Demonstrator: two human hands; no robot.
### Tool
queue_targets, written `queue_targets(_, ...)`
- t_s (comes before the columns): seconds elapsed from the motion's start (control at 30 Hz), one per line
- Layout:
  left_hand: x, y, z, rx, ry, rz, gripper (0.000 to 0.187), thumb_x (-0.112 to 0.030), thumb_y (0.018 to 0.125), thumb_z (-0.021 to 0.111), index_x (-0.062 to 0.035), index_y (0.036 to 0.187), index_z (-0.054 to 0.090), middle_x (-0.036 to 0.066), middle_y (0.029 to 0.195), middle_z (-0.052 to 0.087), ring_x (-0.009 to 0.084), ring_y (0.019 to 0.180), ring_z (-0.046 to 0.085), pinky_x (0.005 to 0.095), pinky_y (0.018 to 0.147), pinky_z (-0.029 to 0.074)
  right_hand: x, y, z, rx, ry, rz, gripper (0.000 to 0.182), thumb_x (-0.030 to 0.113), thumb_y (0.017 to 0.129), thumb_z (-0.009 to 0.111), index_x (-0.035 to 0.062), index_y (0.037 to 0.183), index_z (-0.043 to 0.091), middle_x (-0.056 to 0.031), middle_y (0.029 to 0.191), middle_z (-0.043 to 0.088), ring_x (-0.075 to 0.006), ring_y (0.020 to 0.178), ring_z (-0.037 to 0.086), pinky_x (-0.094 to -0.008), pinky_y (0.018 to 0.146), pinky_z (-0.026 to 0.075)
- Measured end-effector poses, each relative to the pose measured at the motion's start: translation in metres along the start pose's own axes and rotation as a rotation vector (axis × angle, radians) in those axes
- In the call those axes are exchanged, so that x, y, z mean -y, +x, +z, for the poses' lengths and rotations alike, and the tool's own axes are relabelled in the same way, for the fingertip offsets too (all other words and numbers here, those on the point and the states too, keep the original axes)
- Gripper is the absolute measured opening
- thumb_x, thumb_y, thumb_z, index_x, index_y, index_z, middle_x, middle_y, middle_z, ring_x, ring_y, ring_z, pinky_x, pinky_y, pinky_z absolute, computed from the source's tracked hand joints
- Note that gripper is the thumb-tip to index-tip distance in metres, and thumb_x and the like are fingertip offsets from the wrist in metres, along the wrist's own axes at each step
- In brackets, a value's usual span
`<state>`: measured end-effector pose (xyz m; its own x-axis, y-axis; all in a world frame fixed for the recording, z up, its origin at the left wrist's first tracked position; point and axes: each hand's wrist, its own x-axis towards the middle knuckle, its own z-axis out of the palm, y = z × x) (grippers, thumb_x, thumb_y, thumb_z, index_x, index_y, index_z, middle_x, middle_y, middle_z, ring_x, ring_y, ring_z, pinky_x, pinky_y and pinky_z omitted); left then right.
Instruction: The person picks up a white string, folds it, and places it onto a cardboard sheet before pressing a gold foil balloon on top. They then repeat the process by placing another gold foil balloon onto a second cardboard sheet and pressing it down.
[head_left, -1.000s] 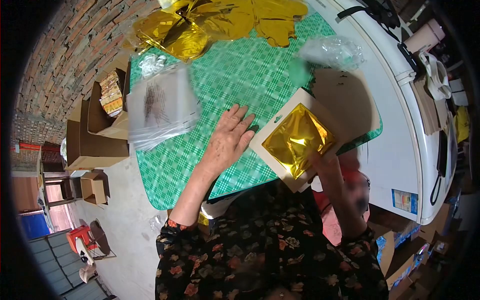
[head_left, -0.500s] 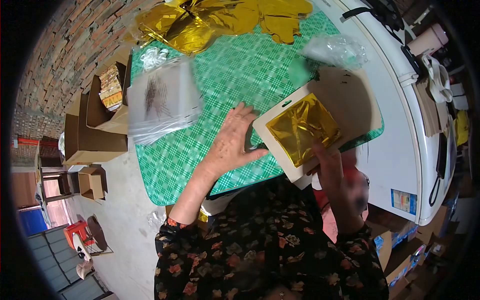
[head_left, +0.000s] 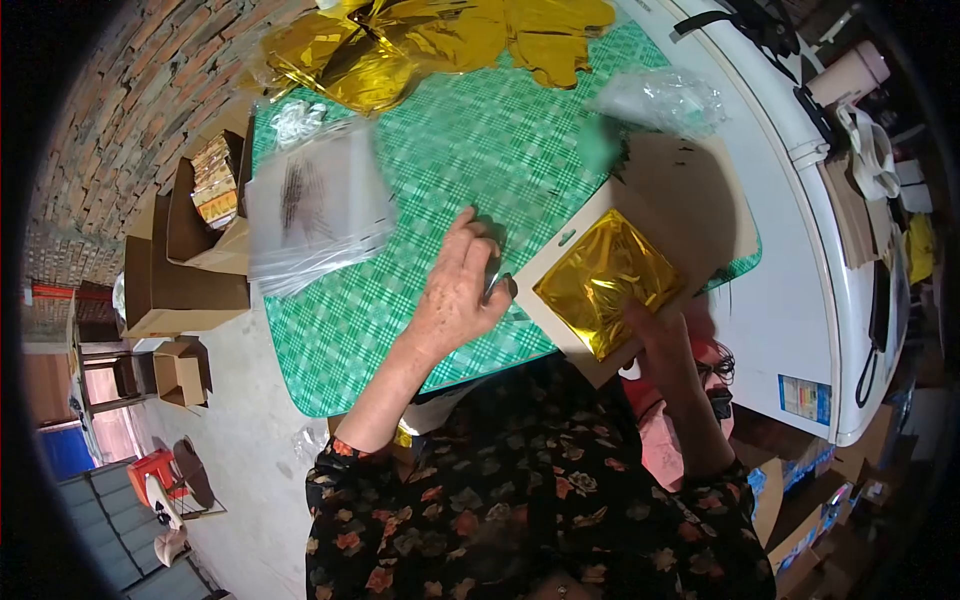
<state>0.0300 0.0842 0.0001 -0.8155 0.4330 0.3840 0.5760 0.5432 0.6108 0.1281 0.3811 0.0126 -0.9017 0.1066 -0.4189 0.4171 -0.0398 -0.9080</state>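
My right hand (head_left: 660, 345) grips the near corner of a brown cardboard card (head_left: 545, 282), its thumb on top. On the card lies a folded square of shiny gold foil (head_left: 607, 283). The card is tilted and has a hang slot near its far left edge. My left hand (head_left: 458, 285) is just left of the card, over the tablecloth, holding nothing. Its fingers are loosely bent and apart, and the thumb points toward the card's edge. More brown card (head_left: 705, 190) lies on the table beyond the held one.
Clear plastic sleeves (head_left: 320, 215) lie stacked at the left of the green checked table (head_left: 470, 150). Gold foil sheets (head_left: 430, 40) cover its far edge; crumpled clear plastic (head_left: 660, 100) sits far right. Cardboard boxes (head_left: 190, 275) stand left. A person in pink (head_left: 665, 445) is partly behind my right forearm.
My left fingers have bent, and the thumb has drawn back slightly from the card. The card and foil have turned a little in my right hand, and the foil looks flatter.
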Motion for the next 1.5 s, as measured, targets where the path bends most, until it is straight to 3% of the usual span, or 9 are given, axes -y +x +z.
queue_targets(0.1,-0.007,-0.001,0.001,-0.004,0.061,-0.02,0.04,-0.003,0.078,0.073,0.0033,0.113,0.056,0.027,0.131,0.056,0.0542,0.143,0.047,0.0581,0.116,0.047,0.005,-0.008,0.001,-0.07,-0.027,-0.069,0.038,0.026,0.105,0.067,-0.0013,0.131,0.062,-0.0044,0.102,0.07,-0.0097,0.076,0.066,-0.0248,0.056,0.048)
queue_targets(0.2,-0.014,0.0,0.0,-0.022,0.192,0.027,0.039,-0.005,0.077,0.074,0.0028,0.111,0.058,0.025,0.128,0.056,0.0517,0.137,0.052,0.0558,0.111,0.05,0.019,-0.015,0.002,-0.127,-0.036,-0.082,0.034,0.029,0.106,0.066,0.0013,0.125,0.065,-0.0025,0.091,0.071,-0.0074,0.065,0.067,-0.0217,0.039,0.042)
queue_targets(0.37,-0.028,-0.002,0.002,0.009,0.323,-0.007,0.037,-0.01,0.074,0.076,-0.0002,0.107,0.062,0.021,0.118,0.059,0.0432,0.114,0.058,0.0511,0.095,0.053,0.018,-0.023,0.002,-0.062,-0.013,0.008,0.036,0.017,0.107,0.067,-0.0038,0.135,0.063,-0.0042,0.124,0.068,-0.0113,0.11,0.063,-0.0303,0.095,0.054)
queue_targets(0.63,-0.025,0.005,0.008,0.041,0.312,-0.099,0.018,-0.012,0.078,0.073,-0.0019,0.091,0.065,0.015,0.091,0.066,0.0375,0.092,0.065,0.0485,0.082,0.055,-0.013,-0.018,-0.012,0.128,-0.121,0.051,0.045,0.023,0.104,0.069,-0.0018,0.141,0.059,-0.0051,0.128,0.067,-0.015,0.115,0.062,-0.0335,0.101,0.052)
queue_targets(0.77,-0.026,0.01,0.01,0.051,0.288,-0.105,0.014,-0.015,0.083,0.071,-0.0011,0.085,0.066,0.016,0.082,0.069,0.0373,0.083,0.07,0.0478,0.077,0.058,-0.005,-0.026,-0.006,0.271,0.052,0.011,0.046,0.019,0.107,0.066,-0.0016,0.147,0.056,-0.0051,0.136,0.066,-0.0144,0.124,0.061,-0.0346,0.107,0.05)
queue_targets(0.97,-0.038,0.017,0.006,0.163,0.273,-0.156,0.015,-0.017,0.089,0.068,-0.0023,0.085,0.068,0.015,0.082,0.073,0.0357,0.077,0.072,0.0483,0.071,0.059,0.015,-0.02,-0.008,0.145,-0.012,0.058,0.039,0.022,0.106,0.068,-0.001,0.137,0.064,-0.0026,0.119,0.072,-0.0102,0.107,0.067,-0.03,0.092,0.056)
queue_targets(1.1,-0.032,0.018,0.009,0.169,0.245,-0.157,0.016,-0.018,0.091,0.068,-0.0028,0.084,0.069,0.015,0.076,0.072,0.0358,0.072,0.072,0.0484,0.068,0.059,0.023,-0.022,-0.012,0.146,-0.013,0.079,0.04,0.025,0.107,0.067,-0.002,0.136,0.063,-0.0056,0.121,0.07,-0.0157,0.111,0.065,-0.0327,0.098,0.053)
queue_targets(1.3,-0.04,0.018,0.008,0.216,0.257,-0.212,0.016,-0.018,0.092,0.067,-0.0025,0.089,0.068,0.018,0.068,0.069,0.0371,0.068,0.072,0.0491,0.068,0.059,0.009,-0.024,-0.017,0.027,0.058,0.078,0.038,0.025,0.107,0.068,-0.0014,0.135,0.064,-0.0047,0.119,0.071,-0.0136,0.108,0.064,-0.0322,0.094,0.054)
queue_targets(1.5,-0.05,0.021,0.006,0.288,0.255,-0.289,0.02,-0.02,0.091,0.067,-0.0009,0.094,0.067,0.021,0.066,0.068,0.0397,0.068,0.073,0.05,0.069,0.06,0.008,-0.028,-0.017,0.14,-0.081,0.01,0.041,0.026,0.106,0.069,-0.0007,0.137,0.064,-0.0045,0.118,0.072,-0.0132,0.109,0.064,-0.0329,0.096,0.054)
